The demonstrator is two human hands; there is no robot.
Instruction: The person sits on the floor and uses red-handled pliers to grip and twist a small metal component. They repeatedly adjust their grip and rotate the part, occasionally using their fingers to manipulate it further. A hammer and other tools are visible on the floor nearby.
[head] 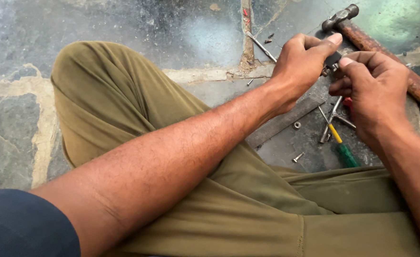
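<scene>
Stone floor (124,28), hammer (381,47) and screwdriver (343,147) lying close. Both hands, left hand (300,64) and right hand (374,90), pinched together on small dark part (332,59), steadying it.

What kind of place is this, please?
Probably an informal repair spot on the ground: a stone-slab floor, a hammer, a screwdriver and loose screws lie around the person's hands.

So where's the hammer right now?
In the head view, the hammer lies on the stone floor at the upper right, just beyond the right hand. Its metal head points toward the top edge, and its wooden handle runs down to the right.
</scene>
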